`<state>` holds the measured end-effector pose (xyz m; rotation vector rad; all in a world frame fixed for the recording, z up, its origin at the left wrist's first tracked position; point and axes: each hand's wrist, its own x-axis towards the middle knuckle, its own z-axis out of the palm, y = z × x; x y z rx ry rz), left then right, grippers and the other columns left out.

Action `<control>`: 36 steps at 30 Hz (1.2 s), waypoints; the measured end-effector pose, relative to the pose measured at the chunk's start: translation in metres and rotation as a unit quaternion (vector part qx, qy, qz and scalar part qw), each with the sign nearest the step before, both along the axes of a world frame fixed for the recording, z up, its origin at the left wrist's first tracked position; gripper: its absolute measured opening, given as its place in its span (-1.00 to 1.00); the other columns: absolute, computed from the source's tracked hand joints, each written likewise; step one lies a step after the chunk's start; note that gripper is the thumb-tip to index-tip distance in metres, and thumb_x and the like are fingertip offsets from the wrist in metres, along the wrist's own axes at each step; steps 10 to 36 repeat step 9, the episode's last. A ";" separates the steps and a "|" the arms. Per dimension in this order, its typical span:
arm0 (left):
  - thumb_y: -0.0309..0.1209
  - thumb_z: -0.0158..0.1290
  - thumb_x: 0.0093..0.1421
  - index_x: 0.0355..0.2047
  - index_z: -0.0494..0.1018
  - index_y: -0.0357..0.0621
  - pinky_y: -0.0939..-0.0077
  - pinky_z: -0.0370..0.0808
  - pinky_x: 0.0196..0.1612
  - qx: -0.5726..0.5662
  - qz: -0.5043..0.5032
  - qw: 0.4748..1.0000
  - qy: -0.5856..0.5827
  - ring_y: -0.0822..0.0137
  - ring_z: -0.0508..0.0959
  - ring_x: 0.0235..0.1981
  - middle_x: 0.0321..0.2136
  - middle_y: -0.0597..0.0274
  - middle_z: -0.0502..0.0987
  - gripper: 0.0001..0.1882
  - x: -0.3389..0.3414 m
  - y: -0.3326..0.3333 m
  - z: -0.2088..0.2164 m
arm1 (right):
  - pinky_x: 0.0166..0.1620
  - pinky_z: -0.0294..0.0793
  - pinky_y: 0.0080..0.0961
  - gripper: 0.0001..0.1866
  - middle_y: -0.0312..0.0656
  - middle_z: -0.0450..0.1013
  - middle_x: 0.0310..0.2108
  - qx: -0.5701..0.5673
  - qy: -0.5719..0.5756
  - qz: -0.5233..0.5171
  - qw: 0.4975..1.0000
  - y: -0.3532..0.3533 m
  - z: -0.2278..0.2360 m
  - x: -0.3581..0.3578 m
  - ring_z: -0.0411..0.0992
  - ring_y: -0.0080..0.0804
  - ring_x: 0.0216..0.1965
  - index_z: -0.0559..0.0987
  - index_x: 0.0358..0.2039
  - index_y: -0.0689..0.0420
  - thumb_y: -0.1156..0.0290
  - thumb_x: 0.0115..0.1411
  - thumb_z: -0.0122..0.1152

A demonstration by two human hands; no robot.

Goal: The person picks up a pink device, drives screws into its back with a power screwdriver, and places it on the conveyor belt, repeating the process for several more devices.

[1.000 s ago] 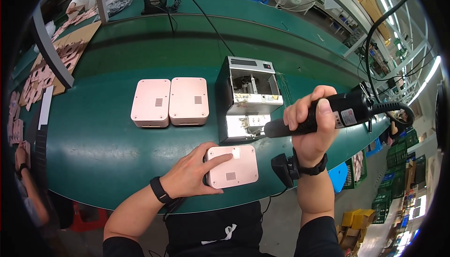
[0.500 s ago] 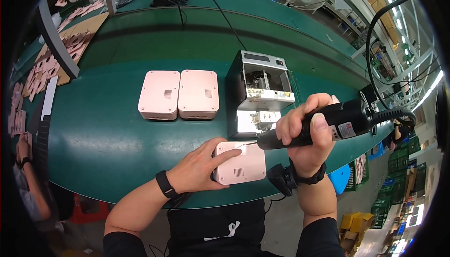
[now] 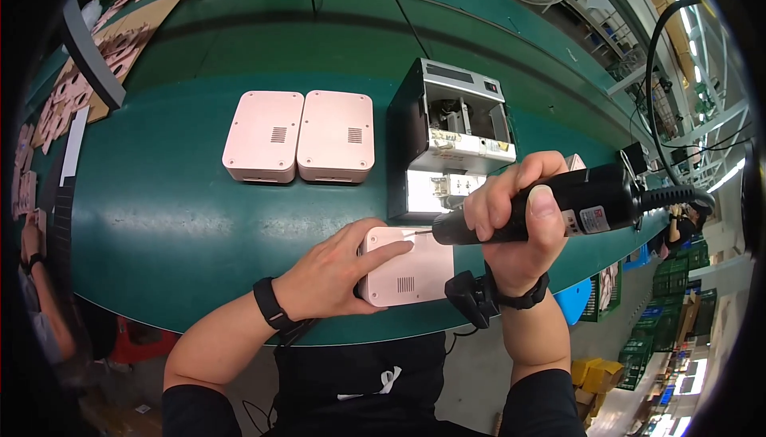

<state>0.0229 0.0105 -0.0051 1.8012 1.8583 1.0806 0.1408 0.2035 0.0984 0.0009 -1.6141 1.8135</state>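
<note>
In the middle near the table's front edge lies a pale pink plastic housing [image 3: 429, 277] with rounded corners and a small slotted vent. My left hand [image 3: 323, 269] is closed on its left side, index finger stretched across the top. Wrapped around a black corded electric screwdriver [image 3: 598, 204] is my right hand [image 3: 515, 218]. The tool is held nearly level, and its thin bit reaches left over the housing's upper part, close to my left fingertip. Whether the bit touches a screw is too small to tell.
Two similar pink housings [image 3: 262, 135] stand side by side on the green table [image 3: 191, 253]. A grey and black screw feeder [image 3: 467, 146] stands behind my right hand. Pink parts [image 3: 80, 94] lie on cardboard at far left, and another person's arm [image 3: 40, 277] shows there.
The view has shifted, so the housings and screw feeder sit higher in the picture. My hands keep their grips on the housing and the screwdriver.
</note>
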 end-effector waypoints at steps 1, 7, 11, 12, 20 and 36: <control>-0.26 0.51 -0.15 0.34 0.35 0.19 0.10 0.54 0.16 -0.005 -0.001 1.000 0.000 -0.09 0.45 0.18 0.20 0.00 0.31 -0.01 0.000 0.000 0.000 | -0.52 0.35 -0.40 -0.70 -0.22 0.32 -0.60 0.000 0.004 0.004 1.000 0.000 -0.001 0.001 0.27 -0.46 -0.66 0.31 -0.14 0.09 0.17 0.34 0.13; -0.29 0.51 -0.16 0.34 0.34 0.18 0.11 0.53 0.18 0.000 -0.004 1.000 0.005 -0.08 0.45 0.18 0.20 0.01 0.30 -0.01 0.001 -0.001 0.002 | -0.51 0.35 -0.39 -0.67 -0.20 0.32 -0.60 0.010 -0.004 0.023 1.000 -0.001 -0.001 0.000 0.27 -0.44 -0.67 0.31 -0.13 0.10 0.15 0.34 0.16; -0.28 0.51 -0.16 0.35 0.33 0.17 0.12 0.53 0.18 -0.007 -0.003 1.000 0.007 -0.08 0.45 0.19 0.21 0.02 0.30 0.00 0.002 -0.001 0.004 | -0.51 0.36 -0.39 -0.65 -0.19 0.33 -0.59 0.009 -0.012 0.030 0.999 0.002 -0.001 0.000 0.27 -0.42 -0.67 0.30 -0.12 0.11 0.14 0.33 0.17; -0.28 0.51 -0.16 0.35 0.33 0.17 0.12 0.53 0.18 -0.007 -0.003 1.000 0.007 -0.08 0.45 0.19 0.21 0.02 0.30 0.00 0.002 -0.001 0.004 | -0.51 0.36 -0.39 -0.65 -0.19 0.33 -0.59 0.009 -0.012 0.030 0.999 0.002 -0.001 0.000 0.27 -0.42 -0.67 0.30 -0.12 0.11 0.14 0.33 0.17; -0.28 0.51 -0.16 0.35 0.33 0.17 0.12 0.53 0.18 -0.007 -0.003 1.000 0.007 -0.08 0.45 0.19 0.21 0.02 0.30 0.00 0.002 -0.001 0.004 | -0.51 0.36 -0.39 -0.65 -0.19 0.33 -0.59 0.009 -0.012 0.030 0.999 0.002 -0.001 0.000 0.27 -0.42 -0.67 0.30 -0.12 0.11 0.14 0.33 0.17; -0.28 0.51 -0.16 0.35 0.33 0.17 0.12 0.53 0.18 -0.007 -0.003 1.000 0.007 -0.08 0.45 0.19 0.21 0.02 0.30 0.00 0.002 -0.001 0.004 | -0.51 0.36 -0.39 -0.65 -0.19 0.33 -0.59 0.009 -0.012 0.030 0.999 0.002 -0.001 0.000 0.27 -0.42 -0.67 0.30 -0.12 0.11 0.14 0.33 0.17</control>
